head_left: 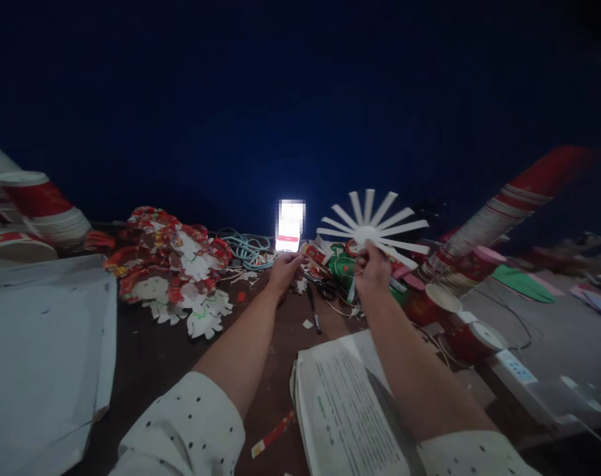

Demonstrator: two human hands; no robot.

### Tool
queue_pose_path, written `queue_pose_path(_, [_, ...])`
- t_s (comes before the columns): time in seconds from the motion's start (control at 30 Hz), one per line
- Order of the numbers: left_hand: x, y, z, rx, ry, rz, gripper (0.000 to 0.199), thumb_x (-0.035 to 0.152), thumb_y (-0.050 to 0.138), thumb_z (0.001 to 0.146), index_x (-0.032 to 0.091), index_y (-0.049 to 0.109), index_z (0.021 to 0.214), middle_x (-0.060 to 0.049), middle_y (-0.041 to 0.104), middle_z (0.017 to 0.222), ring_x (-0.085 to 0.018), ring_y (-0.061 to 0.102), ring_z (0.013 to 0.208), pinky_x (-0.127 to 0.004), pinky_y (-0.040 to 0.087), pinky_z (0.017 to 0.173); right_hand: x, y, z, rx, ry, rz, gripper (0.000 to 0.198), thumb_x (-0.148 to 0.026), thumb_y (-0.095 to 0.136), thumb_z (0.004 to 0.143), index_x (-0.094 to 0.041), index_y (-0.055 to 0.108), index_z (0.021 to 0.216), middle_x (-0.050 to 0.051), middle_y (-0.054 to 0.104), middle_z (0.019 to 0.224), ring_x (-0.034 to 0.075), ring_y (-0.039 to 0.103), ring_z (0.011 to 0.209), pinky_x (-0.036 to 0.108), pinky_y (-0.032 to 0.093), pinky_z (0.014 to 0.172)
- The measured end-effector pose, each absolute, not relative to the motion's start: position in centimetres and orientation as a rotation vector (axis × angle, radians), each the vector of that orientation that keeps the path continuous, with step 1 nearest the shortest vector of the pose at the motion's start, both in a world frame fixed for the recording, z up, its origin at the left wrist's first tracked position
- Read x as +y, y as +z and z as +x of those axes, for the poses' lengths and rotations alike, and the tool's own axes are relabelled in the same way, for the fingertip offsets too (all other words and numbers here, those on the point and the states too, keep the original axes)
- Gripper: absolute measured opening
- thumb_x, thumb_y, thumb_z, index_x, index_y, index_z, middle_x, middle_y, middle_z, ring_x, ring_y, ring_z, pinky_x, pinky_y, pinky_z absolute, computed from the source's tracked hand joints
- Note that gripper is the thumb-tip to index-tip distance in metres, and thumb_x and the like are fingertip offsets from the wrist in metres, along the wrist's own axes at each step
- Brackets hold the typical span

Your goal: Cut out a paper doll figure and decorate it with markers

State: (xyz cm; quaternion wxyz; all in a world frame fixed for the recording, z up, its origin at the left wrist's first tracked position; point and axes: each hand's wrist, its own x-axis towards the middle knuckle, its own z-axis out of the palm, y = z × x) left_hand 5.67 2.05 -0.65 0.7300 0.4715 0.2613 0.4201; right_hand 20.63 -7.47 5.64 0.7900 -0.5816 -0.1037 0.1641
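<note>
My right hand (373, 266) is closed on a white paper cup cut into strips (367, 233). The strips fan out like spokes around its round base. My left hand (283, 272) reaches forward with fingers partly stretched out, just below a lit phone (288, 228). Whether its fingertips touch the phone's lower edge I cannot tell. Right of that hand lie black-handled scissors (324, 287) and a thin dark tool (314, 311). A red and white paper cup (316, 254) lies on its side between my hands.
Cut red and white paper cups (174, 254) are heaped on the left. Light blue cord (253, 250) lies behind. Stacked cups (498, 211) lean at right, near a white power strip (518, 370). A printed booklet (340, 403) is in front; a large white board (47, 357) is at left.
</note>
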Motion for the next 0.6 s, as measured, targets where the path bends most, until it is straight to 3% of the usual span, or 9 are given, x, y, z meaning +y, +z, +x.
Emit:
queue_pose_path(0.17, [1.7, 0.1, 4.7, 0.371, 0.881, 0.765, 0.042, 0.047, 0.076, 0.065, 0.014, 0.067, 0.089, -0.006, 0.069, 0.087, -0.009, 0.057, 0.067, -0.019, 0.046, 0.057, -6.3, 3.8, 14.1, -0.451, 0.701, -0.979, 0.036, -0.037, 0.082, 0.057, -0.019, 0.053, 0.066, -0.007, 0.051, 0.058, 0.001, 0.036, 0.041, 0.014, 0.024, 0.031])
queue_pose_path(0.3, [1.2, 0.3, 4.3, 0.379, 0.889, 0.691, 0.035, 0.032, 0.083, 0.058, 0.011, 0.065, 0.08, -0.004, 0.065, 0.076, -0.008, 0.055, 0.063, -0.02, 0.045, 0.059, -5.7, 2.1, 12.0, -0.427, 0.796, -1.044, 0.034, -0.034, 0.085, 0.053, -0.018, 0.059, 0.068, -0.007, 0.053, 0.055, 0.002, 0.036, 0.04, 0.014, 0.022, 0.03])
queue_pose_path(0.6, [1.1, 0.1, 4.8, 0.512, 0.921, 0.582, 0.022, 0.017, 0.079, 0.064, 0.01, 0.063, 0.077, 0.0, 0.061, 0.065, -0.005, 0.051, 0.054, -0.02, 0.036, 0.05, -5.9, 1.3, 13.3, -0.42, 0.952, -0.873, 0.041, -0.028, 0.09, 0.046, -0.019, 0.063, 0.075, -0.006, 0.059, 0.069, 0.002, 0.044, 0.05, 0.011, 0.029, 0.033])
